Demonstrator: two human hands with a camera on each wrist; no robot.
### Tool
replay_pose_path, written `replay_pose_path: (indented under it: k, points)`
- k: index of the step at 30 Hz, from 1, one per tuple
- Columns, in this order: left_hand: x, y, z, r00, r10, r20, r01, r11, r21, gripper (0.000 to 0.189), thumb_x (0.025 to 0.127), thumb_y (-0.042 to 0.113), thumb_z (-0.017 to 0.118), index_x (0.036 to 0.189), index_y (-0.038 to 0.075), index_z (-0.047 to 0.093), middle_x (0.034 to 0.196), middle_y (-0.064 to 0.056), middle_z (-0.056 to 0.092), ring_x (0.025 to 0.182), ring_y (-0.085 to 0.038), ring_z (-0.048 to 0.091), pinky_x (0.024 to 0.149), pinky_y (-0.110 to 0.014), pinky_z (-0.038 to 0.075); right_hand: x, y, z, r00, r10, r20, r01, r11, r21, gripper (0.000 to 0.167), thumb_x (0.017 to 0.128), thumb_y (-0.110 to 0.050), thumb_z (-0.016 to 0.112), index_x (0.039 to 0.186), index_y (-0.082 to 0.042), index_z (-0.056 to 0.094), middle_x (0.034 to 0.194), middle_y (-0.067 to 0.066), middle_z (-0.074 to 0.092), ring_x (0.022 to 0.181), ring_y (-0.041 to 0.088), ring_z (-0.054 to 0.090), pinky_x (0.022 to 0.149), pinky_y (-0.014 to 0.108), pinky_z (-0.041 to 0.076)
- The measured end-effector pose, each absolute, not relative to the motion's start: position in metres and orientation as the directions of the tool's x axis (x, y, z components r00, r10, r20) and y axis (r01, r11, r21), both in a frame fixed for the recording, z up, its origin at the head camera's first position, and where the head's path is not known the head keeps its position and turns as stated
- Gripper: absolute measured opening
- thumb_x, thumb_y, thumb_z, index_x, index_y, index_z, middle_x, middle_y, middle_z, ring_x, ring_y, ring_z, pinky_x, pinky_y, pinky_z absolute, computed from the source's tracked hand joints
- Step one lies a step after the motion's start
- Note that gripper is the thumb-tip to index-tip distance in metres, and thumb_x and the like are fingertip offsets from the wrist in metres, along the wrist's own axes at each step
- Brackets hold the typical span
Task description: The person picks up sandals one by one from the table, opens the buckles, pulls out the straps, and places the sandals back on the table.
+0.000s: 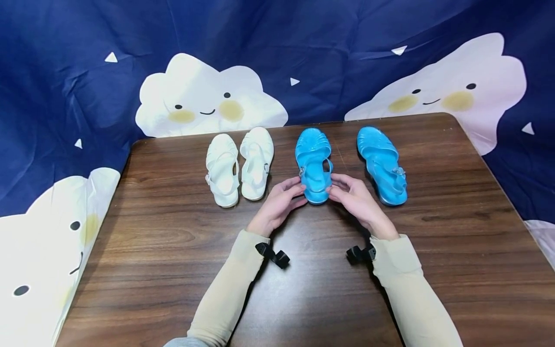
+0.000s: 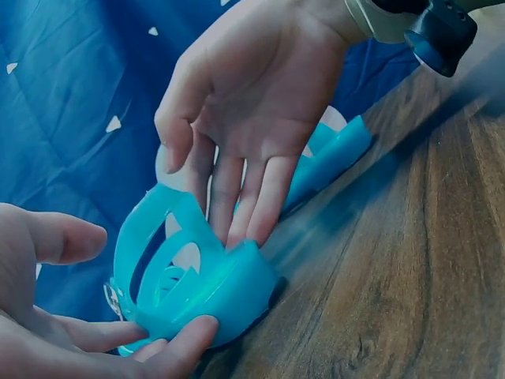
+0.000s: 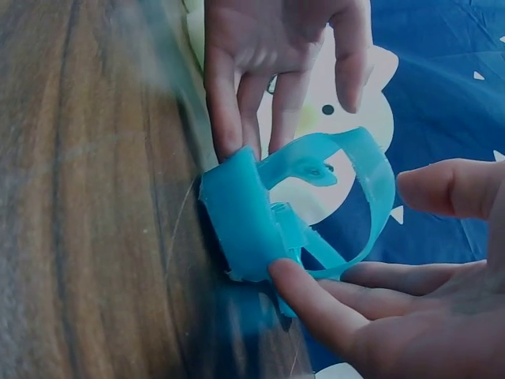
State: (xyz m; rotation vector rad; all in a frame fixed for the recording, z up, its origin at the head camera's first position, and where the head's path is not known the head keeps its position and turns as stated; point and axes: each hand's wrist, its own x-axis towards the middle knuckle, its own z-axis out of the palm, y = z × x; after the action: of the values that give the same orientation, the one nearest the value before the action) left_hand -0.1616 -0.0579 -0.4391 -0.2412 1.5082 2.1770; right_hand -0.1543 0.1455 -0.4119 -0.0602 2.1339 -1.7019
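A blue jelly sandal (image 1: 312,144) stands toe-away on the table, between my two hands at its heel. My left hand (image 1: 281,202) touches the sandal's left side with nearly straight fingertips; in the left wrist view its thumb stands off from the shoe. On the opposite side my right hand (image 1: 357,198) has its fingertips against the heel, and the right wrist view shows that thumb apart from the strap. The ankle strap (image 3: 377,189) arches up in a loop. To the right, a second blue sandal (image 1: 376,143) lies slightly angled, touched by neither hand.
Left of the hands, a pair of white sandals (image 1: 222,147) sits side by side, toes toward the back edge. All the shoes are on a brown wooden table (image 1: 165,270). A dark blue cloth (image 1: 321,29) with cloud faces hangs behind it.
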Motion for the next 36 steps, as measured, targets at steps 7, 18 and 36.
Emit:
replay_pose_path:
  k: [7,18,36]
  points:
    - [-0.161,-0.057,-0.437,-0.878,0.265,-0.399,-0.463,-0.256,0.848,0.053,0.096,0.007,0.052,0.144,-0.004,0.033,0.141,-0.018,0.043,0.118,-0.024,0.05,0.105,-0.044,0.045,-0.154,0.146,-0.408,-0.919,-0.267,-0.291,0.214,0.283,-0.935,0.053,0.099,-0.015,0.05,0.146,0.006,0.032,0.145,0.027,0.042,0.127,0.035,0.05,0.102,0.042,0.045]
    - [-0.159,-0.053,-0.433,-0.962,0.093,-0.256,-0.256,0.016,0.967,0.048,0.093,0.009,0.057,0.138,-0.003,0.045,0.136,-0.019,0.053,0.12,-0.03,0.056,0.099,-0.04,0.049,-0.151,0.157,-0.396,-0.964,-0.191,-0.182,0.082,0.439,-0.895,0.046,0.099,-0.022,0.053,0.139,-0.001,0.047,0.141,0.019,0.05,0.129,0.032,0.049,0.105,0.045,0.044]
    - [-0.147,-0.009,-0.386,-0.992,0.054,0.111,0.118,0.149,0.982,0.032,0.095,0.011,0.057,0.126,0.004,0.06,0.123,-0.011,0.063,0.107,-0.019,0.065,0.088,-0.022,0.053,-0.147,0.218,-0.37,-0.96,0.28,0.029,-0.034,-0.01,-0.999,0.026,0.092,-0.013,0.065,0.113,0.002,0.064,0.1,-0.002,0.068,0.09,0.008,0.064,0.078,0.011,0.052]
